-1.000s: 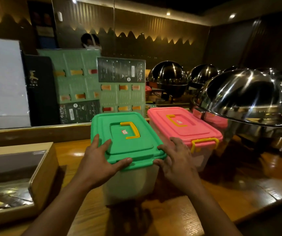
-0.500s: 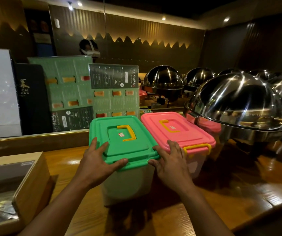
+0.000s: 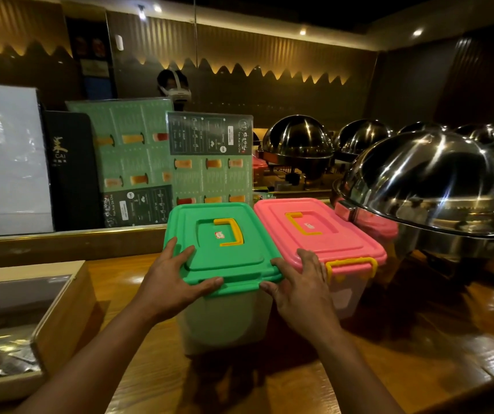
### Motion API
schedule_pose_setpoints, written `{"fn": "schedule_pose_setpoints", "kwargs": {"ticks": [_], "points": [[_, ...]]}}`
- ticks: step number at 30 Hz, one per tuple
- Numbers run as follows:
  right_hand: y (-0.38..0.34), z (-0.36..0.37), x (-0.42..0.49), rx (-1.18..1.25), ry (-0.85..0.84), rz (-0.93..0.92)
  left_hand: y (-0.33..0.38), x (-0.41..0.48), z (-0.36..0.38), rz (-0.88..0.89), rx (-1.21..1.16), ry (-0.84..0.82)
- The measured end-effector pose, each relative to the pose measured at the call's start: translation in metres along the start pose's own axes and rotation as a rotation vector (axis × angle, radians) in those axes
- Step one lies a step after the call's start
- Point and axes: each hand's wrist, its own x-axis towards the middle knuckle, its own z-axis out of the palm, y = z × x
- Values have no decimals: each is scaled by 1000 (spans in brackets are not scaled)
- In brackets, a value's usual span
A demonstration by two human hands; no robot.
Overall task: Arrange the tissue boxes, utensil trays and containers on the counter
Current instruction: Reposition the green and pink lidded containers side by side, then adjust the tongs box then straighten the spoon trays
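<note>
Now my left hand and my right hand lie flat on the near corners of the green box. My fingers are straight on its lid and my thumbs are on the front edge. It stands on the wooden counter, right up against the pink box. A wooden tray sits to the left.

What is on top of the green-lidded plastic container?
A yellow handle and a small sticker lie on its lid; the left hand and right hand touch its corners. Contents are hidden.

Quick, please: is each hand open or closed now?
Left hand: open, flat on the green lid.
Right hand: open, touching the same lid's corner.
</note>
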Motion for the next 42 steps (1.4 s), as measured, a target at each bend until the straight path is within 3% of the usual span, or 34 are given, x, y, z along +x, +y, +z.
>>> {"fn": "schedule_pose_setpoints", "kwargs": {"ticks": [20, 27, 32, 37, 42], "points": [[-22, -6, -1, 32, 5, 43, 1, -9, -7, 6, -57, -12], [-114, 7, -18, 298, 224, -227, -67, -42, -56, 117, -65, 2], [-226, 55, -37, 391, 7, -333, -157, -61, -141, 65, -1, 101], [-313, 131, -58, 429, -274, -180, -276, -84, -228, -142, 150, 248], [-362, 181, -74, 429, -377, -69, -362, -113, -285, -265, 215, 210]]}}
